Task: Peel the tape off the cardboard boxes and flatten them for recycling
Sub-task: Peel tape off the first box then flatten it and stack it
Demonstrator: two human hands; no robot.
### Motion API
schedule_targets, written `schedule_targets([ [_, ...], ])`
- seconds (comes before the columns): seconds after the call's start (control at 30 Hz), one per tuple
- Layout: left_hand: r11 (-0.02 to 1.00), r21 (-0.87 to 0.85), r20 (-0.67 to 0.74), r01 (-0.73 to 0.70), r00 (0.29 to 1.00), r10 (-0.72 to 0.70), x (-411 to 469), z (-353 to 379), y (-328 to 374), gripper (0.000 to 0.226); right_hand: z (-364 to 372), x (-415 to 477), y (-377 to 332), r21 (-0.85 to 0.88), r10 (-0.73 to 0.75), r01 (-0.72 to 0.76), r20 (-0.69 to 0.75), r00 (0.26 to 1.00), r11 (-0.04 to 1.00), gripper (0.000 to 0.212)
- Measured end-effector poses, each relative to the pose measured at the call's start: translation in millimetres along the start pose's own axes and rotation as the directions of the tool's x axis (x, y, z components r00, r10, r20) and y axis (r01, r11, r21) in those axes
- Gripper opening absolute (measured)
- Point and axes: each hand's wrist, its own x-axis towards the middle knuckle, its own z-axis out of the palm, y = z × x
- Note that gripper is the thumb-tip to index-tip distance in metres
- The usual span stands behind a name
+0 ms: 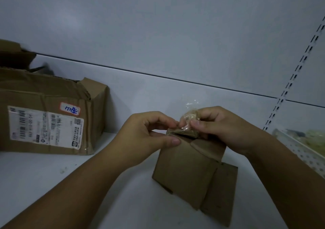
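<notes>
Cardboard small box [186,172] top edge | both hands pinching tape [189,119]

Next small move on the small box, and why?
Probably keep pulling: the right hand pinches a wad of tape that looks joined to the small box at its top edge, while the left hand steadies that edge. Pull up and away.

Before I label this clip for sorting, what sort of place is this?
Probably a shop or stockroom shelf bay: a white shelf, a slotted upright at the back panel, and a parcel box with a shipping label.
</notes>
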Motion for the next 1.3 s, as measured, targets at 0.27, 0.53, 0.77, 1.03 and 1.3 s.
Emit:
schedule_targets([
  [0.27, 0.949, 0.285, 0.086, 0.133, 0.983, -0.164, -2, -19, 7, 0.033, 5, -1, -4, -0.038, 0.035, -0.037, -0.047, 0.998, 0.999, 0.020],
  [0.53, 0.897, 0.430, 0.168, 0.098, 0.968, -0.186, -2, -17, 6, 0.031, 11, -2, -3, -0.110, -0.021, 0.002, -0.171, 0.985, 0.994, 0.034],
  [0.77, 0.682, 0.727, 0.261, -0.084, 0.952, -0.161, -2, -20, 16, 0.026, 8, 0, -4, -0.088, 0.036, -0.041, -0.055, 0.998, 0.995, 0.020],
  [1.03, 0.561, 0.814, 0.325, -0.149, 0.918, -0.229, 0, -26, 26, 0.031, 7, 0, -5, -0.098, 0.024, -0.023, 0.012, 1.000, 0.995, 0.020],
  [1.3, 0.495, 0.859, 0.290, -0.133, 0.923, -0.255, 15, -33, 53, 0.025, 5, 3, 3, -0.080, 0.024, -0.026, -0.031, 0.999, 0.996, 0.036],
])
